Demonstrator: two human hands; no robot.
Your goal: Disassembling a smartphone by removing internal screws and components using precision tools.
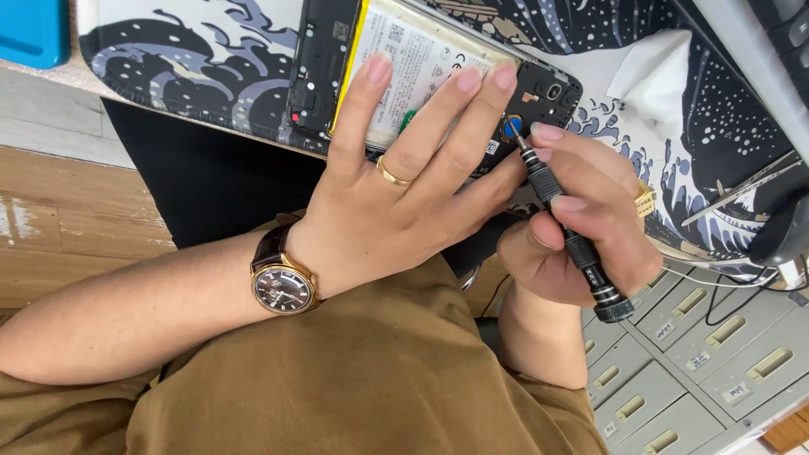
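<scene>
1. Right hand (581,227): thumb and fingers pinched around a slim black knurled metal precision screwdriver (566,226). The shaft runs diagonally, swivel cap low at the heel of the hand, tip up and to the left. A gold ring sits on one finger.
2. The driver tip meets a small blue spot on the lower edge of an opened black smartphone with its back cover off (421,72) (whether the bit is seated in a screw head cannot be told).
3. Left hand (404,181): not clenched. Fingers extended and pressed flat on the phone, fingertips on the white-labelled battery with yellow edge (404,59), thumb stretched toward the right hand and touching the phone's near edge. Gold band on the ring finger; brown-dialled wristwatch with gold case and dark leather strap (285,282) on the wrist.
4. The phone lies tilted on a desk mat printed with a dark blue and white wave pattern (211,63), close to the mat's near edge, partly over it.
5. Far right on the mat: thin metal tweezers (742,192), well apart from the hands. Top left corner: a blue flat object (32,32), cut off by the frame.
6. Below the desk edge: the person's olive-brown clothing (362,388) and a black panel (211,181).
7. Room: worn wooden plank floor (59,227) at left; grey small-parts drawer cabinet with labelled fronts (699,354) at lower right, thin cables trailing over it.
</scene>
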